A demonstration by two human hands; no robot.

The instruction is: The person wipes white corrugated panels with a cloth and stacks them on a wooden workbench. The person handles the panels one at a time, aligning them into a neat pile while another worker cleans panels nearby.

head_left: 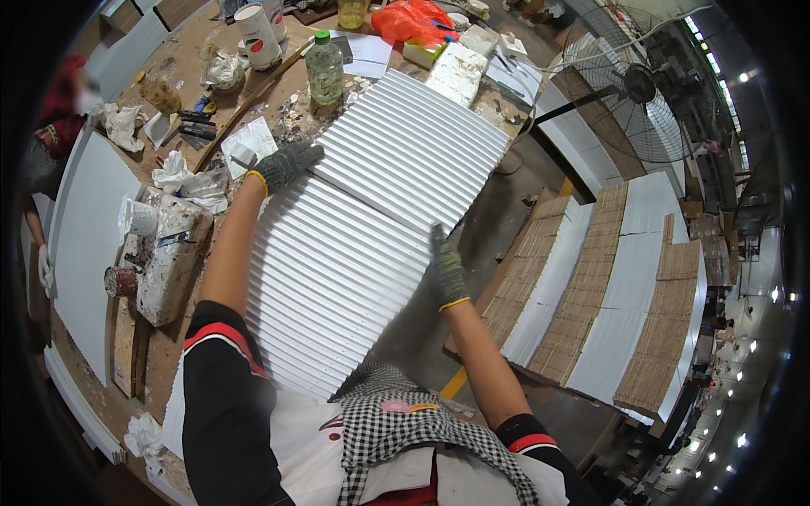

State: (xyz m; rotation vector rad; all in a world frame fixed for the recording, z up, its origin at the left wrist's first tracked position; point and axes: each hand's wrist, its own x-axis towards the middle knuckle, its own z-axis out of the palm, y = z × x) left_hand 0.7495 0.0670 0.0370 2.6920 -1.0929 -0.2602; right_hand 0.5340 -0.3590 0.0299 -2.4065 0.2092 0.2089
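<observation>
A large white ribbed panel (396, 152) lies on top of a second white ribbed panel (321, 287) on the workbench (278, 93). My left hand (285, 164), in a grey glove with a yellow cuff, grips the upper panel's left edge. On that panel's right edge my right hand (447, 268), gloved the same way, is clamped. The upper panel sits askew, its far end toward the bench's back.
A plastic bottle (325, 67), a white cup (256, 35), rags, tools and an orange bag (411, 20) crowd the bench's far end. A standing fan (629, 93) is at right. Stacks of panels (607, 287) lie on the floor. Another person (51, 126) stands at left.
</observation>
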